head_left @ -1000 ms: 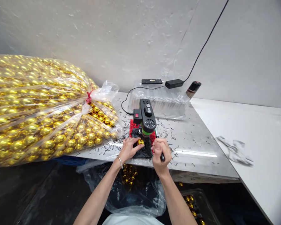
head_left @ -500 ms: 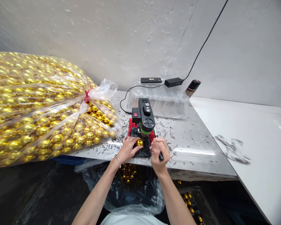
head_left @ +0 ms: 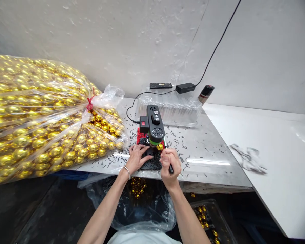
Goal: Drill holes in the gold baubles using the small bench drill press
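Small bench drill point(head_left: 154, 126) at centre of the steel surface point(head_left: 205, 159), black head, red switch on its left flank. Black mat point(head_left: 149, 162) under it, heaped with dark shavings.

Step in hand, by judgement: drilling one gold ball at a time under the spindle.

Left hand point(head_left: 137, 157) flat-fingered on the mat at 9 o'clock of the spindle, fingers spread and pressing, nothing clasped as far as visible. Right hand point(head_left: 169, 162) at 3 o'clock, clenched round a dark lever handle point(head_left: 170, 169). One gold ball point(head_left: 160, 146) right at the spindle foot, just above the right-hand fingertips; touching them or not, cannot tell.

Next move, judged: steadying the ball beneath the bit with a light, centred grip, then a slow pull on the lever; slick round shell likely to skid.

Counts:
- Drill: one.
- Hands: two, same person.
- Loose ball at the spindle: one.
- Big clear sack of gold balls point(head_left: 40, 118) at 9 o'clock, tied with red string: one; balls inside beyond counting.
- Clear bag below the surface edge point(head_left: 137, 203) at 6 o'clock: one, holding a small cluster of balls.
- Clear tray point(head_left: 205, 220) at 5 o'clock: one, several balls.
- Clear plastic packaging point(head_left: 170, 108) at 12 o'clock: one.
- Power adapter point(head_left: 185, 88): one.
- Spray can point(head_left: 205, 93): one.
- Crumpled cloth point(head_left: 247, 157) at 3 o'clock: one.
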A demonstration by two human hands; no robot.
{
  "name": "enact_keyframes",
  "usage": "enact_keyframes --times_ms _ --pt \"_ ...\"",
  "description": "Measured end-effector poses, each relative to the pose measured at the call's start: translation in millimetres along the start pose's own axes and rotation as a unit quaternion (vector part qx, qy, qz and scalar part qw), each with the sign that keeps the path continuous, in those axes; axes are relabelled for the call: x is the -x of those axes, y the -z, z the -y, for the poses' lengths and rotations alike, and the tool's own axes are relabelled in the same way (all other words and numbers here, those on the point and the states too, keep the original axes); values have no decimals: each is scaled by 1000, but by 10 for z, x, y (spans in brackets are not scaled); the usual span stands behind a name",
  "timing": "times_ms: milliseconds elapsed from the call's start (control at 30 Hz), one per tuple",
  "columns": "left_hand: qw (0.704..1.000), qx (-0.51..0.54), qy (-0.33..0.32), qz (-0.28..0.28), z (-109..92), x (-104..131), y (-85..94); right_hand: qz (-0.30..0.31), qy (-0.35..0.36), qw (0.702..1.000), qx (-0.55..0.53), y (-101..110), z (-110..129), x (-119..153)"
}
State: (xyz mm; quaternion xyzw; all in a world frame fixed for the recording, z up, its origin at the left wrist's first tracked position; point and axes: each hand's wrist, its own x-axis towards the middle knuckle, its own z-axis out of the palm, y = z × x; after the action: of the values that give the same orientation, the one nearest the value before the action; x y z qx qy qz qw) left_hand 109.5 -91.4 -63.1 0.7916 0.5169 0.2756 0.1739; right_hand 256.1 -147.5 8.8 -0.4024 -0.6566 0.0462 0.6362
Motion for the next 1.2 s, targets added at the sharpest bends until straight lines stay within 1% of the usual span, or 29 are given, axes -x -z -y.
enact_keyframes --times_ms 100,200,267,333,433,567,633,667,700,733,767,800,833,900,933,967,1033,1100,1200 --pt "1000 9 15 4 29 14 -12 -1 2 1000 0 -12 -3 17" --pt "999 12 19 25 65 30 16 -3 3 1000 2 -12 -17 33" --pt "999 13 20 34 93 70 44 11 13 1000 3 26 -40 18" --pt "999 20 15 34 125 142 79 38 27 999 8 110 -65 -38" --pt "999 37 14 25 172 295 154 72 43 996 10 290 -81 -190" --pt "997 61 37 9 209 539 290 132 85 988 9 479 -114 -392" --pt "996 74 56 7 229 663 364 145 103 984 23 523 -239 -448" --pt "994 81 69 8 241 723 398 142 97 984 36 536 -346 -464" --pt "993 89 83 9 255 780 429 120 83 988 57 545 -482 -474" --pt "990 99 99 8 267 832 454 80 52 992 86 550 -641 -478" --pt "987 112 115 3 274 876 473 50 -5 991 126 550 -813 -477" --pt "983 127 130 -7 273 910 484 41 -71 982 170 544 -987 -471" --pt "979 144 144 -20 258 932 487 62 -115 969 211 531 -1153 -459" --pt "967 184 168 -46 185 936 471 152 -151 944 249 477 -1422 -420" --pt "962 204 175 -54 127 920 453 205 -152 932 257 438 -1516 -394" --pt "957 223 178 -57 58 896 430 243 -149 919 272 393 -1582 -366" --pt "951 251 173 -45 -92 834 369 305 -134 895 297 303 -1642 -308" --pt "951 266 158 -25 -228 780 298 325 -131 881 317 234 -1641 -259" --pt "950 278 138 14 -374 749 193 307 -147 880 331 197 -1620 -222"
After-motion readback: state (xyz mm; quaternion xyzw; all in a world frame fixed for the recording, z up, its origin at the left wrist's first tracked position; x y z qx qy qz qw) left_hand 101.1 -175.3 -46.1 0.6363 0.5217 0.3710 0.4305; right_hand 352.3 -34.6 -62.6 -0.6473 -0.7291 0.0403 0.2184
